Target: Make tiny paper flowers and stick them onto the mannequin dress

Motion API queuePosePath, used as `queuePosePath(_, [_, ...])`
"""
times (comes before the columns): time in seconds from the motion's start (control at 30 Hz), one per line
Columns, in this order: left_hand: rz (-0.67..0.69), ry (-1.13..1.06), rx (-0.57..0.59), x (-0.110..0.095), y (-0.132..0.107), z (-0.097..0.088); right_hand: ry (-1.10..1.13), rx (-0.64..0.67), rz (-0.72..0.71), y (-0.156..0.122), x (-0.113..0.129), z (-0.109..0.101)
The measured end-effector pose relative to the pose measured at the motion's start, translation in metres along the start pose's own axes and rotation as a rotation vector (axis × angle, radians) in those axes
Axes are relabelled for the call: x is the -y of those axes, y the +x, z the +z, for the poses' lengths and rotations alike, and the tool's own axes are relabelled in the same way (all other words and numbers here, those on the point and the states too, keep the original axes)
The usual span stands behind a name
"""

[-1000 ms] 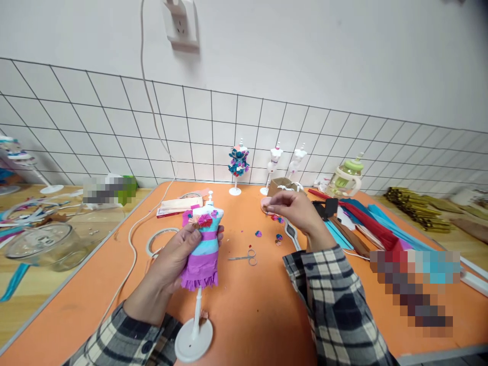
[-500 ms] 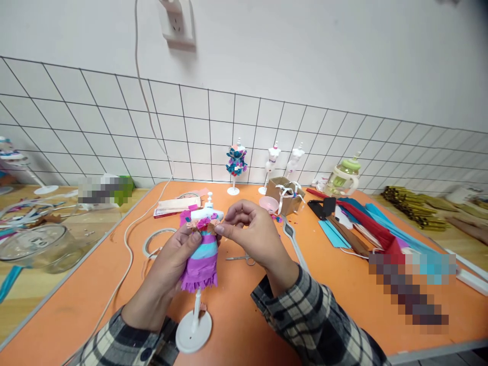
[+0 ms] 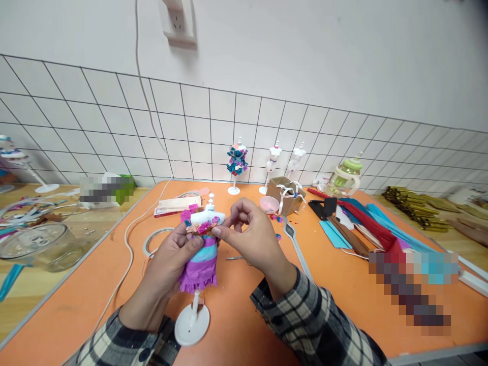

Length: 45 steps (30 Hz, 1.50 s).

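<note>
A small white mannequin (image 3: pixel 200 216) on a round-based stand tilts slightly in front of me. It wears a paper dress (image 3: pixel 198 272) with purple and light-blue bands and a fringed hem. Pink, purple and brownish paper bits (image 3: pixel 207 226) trim its chest. My left hand (image 3: pixel 171 259) is closed around the mannequin's side, thumb on the front below the trim. At the trim's right end, my right hand (image 3: pixel 253 236) pinches with thumb and forefinger; whatever lies between the fingertips is too small to make out. Scissors (image 3: pixel 234 258) lie behind, partly hidden by the right hand.
Behind stand a mannequin in teal paper flowers (image 3: pixel 237 160), two plainer mannequins (image 3: pixel 272 161), a cardboard box (image 3: pixel 280 188) and a pink bowl (image 3: pixel 269 204). Coloured crepe paper (image 3: pixel 373 223) and a green-lidded bottle (image 3: pixel 346 175) are right. A tape roll (image 3: pixel 150 241) and a cable (image 3: pixel 127 249) lie left.
The mannequin's base has shifted slightly up and left. My right fingertips have moved a little left and down along the chest trim, and the right hand covers more of the scissors.
</note>
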<state>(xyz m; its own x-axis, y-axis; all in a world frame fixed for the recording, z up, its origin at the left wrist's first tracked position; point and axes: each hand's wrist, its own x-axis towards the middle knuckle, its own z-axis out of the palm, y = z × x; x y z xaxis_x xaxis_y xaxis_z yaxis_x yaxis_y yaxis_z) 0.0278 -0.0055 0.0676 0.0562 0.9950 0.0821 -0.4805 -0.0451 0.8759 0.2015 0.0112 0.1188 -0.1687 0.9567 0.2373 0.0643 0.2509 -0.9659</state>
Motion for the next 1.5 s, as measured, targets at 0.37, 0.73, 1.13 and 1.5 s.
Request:
queuePosePath(0.37, [0.111, 0.143, 0.023, -0.012, -0.009, 0.002, 0.063, 0.046, 0.06, -0.008, 0.006, 0.001])
queuePosePath(0.73, [0.062, 0.186, -0.088, -0.02, -0.02, 0.011, -0.081, 0.076, -0.144, -0.015, 0.006, -0.004])
queuePosePath(1.13, [0.069, 0.247, -0.039, -0.014, -0.017, 0.009, -0.899, -0.101, -0.99, -0.02, 0.016, -0.018])
queuePosePath(1.5, [-0.022, 0.128, -0.064, -0.017, -0.01, 0.004, -0.691, -0.612, -0.511, -0.006, 0.008, -0.075])
